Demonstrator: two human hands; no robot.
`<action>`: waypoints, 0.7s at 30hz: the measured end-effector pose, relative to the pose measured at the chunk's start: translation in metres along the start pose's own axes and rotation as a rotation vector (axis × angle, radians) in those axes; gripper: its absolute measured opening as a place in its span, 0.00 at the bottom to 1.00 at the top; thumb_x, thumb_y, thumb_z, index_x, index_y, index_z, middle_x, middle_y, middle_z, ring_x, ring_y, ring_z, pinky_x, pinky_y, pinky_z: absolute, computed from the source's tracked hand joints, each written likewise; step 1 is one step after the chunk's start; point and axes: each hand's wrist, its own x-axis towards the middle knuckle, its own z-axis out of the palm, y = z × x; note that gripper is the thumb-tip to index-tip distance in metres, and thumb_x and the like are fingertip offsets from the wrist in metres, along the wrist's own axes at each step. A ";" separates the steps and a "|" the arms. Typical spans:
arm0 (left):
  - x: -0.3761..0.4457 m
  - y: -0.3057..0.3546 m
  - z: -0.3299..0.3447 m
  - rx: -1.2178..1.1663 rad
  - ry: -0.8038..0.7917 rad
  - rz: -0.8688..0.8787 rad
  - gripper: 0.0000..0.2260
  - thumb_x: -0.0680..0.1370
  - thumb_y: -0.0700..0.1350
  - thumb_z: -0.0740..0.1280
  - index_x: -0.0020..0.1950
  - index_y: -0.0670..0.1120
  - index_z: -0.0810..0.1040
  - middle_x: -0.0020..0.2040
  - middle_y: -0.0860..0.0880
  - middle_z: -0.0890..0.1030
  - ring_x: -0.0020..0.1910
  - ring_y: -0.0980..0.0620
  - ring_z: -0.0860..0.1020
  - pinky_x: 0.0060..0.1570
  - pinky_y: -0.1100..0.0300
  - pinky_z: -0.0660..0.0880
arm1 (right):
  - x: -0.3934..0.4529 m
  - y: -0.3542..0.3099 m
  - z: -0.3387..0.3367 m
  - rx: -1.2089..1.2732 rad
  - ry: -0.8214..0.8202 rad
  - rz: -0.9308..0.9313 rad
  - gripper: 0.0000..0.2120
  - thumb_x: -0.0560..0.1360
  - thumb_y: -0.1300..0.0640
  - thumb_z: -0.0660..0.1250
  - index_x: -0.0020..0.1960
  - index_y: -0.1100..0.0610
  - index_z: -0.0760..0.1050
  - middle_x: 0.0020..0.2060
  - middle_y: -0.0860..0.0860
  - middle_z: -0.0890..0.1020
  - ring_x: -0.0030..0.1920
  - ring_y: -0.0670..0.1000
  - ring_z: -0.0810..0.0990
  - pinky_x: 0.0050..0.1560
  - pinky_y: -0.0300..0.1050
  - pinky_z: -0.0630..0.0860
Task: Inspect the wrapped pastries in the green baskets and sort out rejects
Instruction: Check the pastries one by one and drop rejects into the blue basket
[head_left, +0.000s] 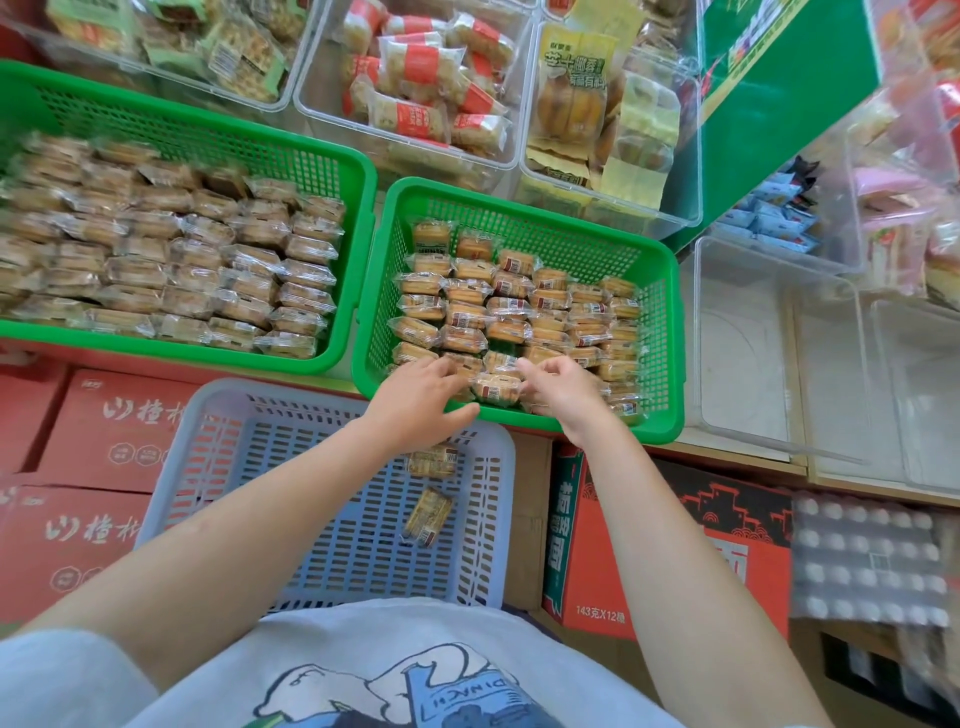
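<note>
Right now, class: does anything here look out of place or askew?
Yes. Two wrapped pastries lie loose and crooked in the blue basket, apart from the neat rows in the green baskets. Both hands hold another pastry.

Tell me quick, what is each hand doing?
Left hand: fingers curled on one wrapped pastry, holding its end.
Right hand: pinching the same pastry's other end.

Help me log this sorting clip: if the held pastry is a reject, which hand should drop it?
Left, probably: the left hand reaches over the lavender basket, while the right hand pinches the wrapped pastry from farther right.
</note>
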 end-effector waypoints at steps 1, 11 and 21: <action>0.000 0.000 0.000 0.011 -0.002 0.009 0.26 0.82 0.64 0.56 0.74 0.50 0.73 0.73 0.49 0.72 0.70 0.48 0.69 0.69 0.51 0.66 | -0.001 0.000 0.001 -0.048 -0.015 -0.015 0.18 0.76 0.47 0.72 0.58 0.56 0.73 0.52 0.51 0.80 0.55 0.52 0.78 0.58 0.51 0.75; 0.001 -0.002 0.001 0.039 -0.017 0.026 0.25 0.81 0.65 0.55 0.73 0.55 0.74 0.68 0.51 0.76 0.66 0.48 0.70 0.64 0.50 0.67 | 0.002 0.009 0.021 -0.323 0.206 -0.082 0.06 0.74 0.57 0.75 0.48 0.55 0.78 0.44 0.49 0.81 0.48 0.52 0.81 0.45 0.44 0.76; 0.000 0.000 -0.002 0.112 -0.098 0.026 0.26 0.83 0.64 0.51 0.75 0.53 0.72 0.69 0.47 0.73 0.69 0.45 0.66 0.68 0.48 0.63 | -0.007 0.007 -0.006 -0.168 0.159 -0.046 0.05 0.81 0.58 0.65 0.51 0.59 0.71 0.51 0.51 0.76 0.55 0.54 0.76 0.55 0.51 0.75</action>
